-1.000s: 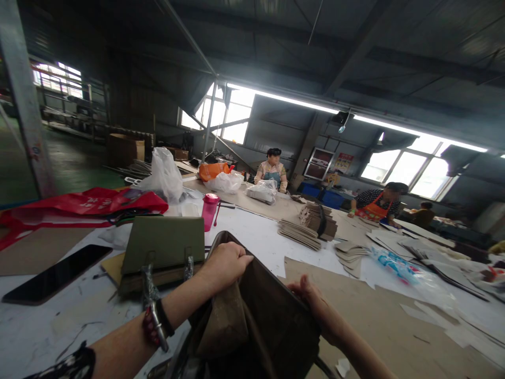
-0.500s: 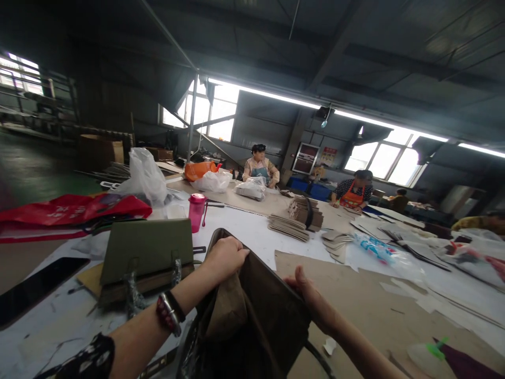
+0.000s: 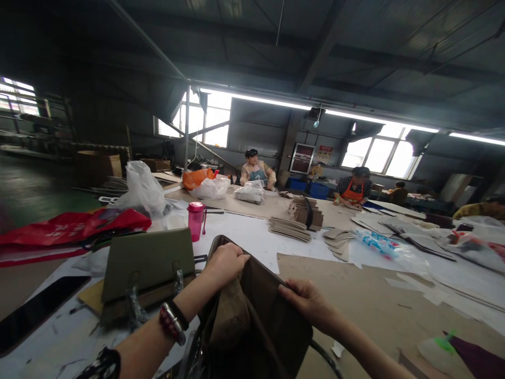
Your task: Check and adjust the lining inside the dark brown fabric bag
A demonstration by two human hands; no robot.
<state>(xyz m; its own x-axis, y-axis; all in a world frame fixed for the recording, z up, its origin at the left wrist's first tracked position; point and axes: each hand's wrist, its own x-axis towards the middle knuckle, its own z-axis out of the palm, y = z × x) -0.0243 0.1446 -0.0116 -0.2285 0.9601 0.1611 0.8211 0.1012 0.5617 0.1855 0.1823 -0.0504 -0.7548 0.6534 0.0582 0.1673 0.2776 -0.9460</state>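
Note:
A dark brown bag (image 3: 272,326) stands open at the near edge of the table, with brown paper stuffing (image 3: 231,321) inside it. My left hand (image 3: 224,261) is closed over the bag's far left rim. My right hand (image 3: 305,301) is closed on the right rim, fingers curled over the edge. A bracelet and a dark band sit on my left wrist. Just left of the bag lies an olive green bag (image 3: 148,263) with wrapped buckles, on top of cardboard.
A pink bottle (image 3: 195,220), a red bag (image 3: 71,231) and white plastic bags stand beyond. A black phone (image 3: 35,313) lies at the left. Cardboard sheets (image 3: 374,300) and stacks of cut pieces (image 3: 292,227) cover the table. Two people sit working at the far side.
The camera has swung a little to the right and up. My right hand has shifted its grip further over the bag's rim. My left hand keeps its hold.

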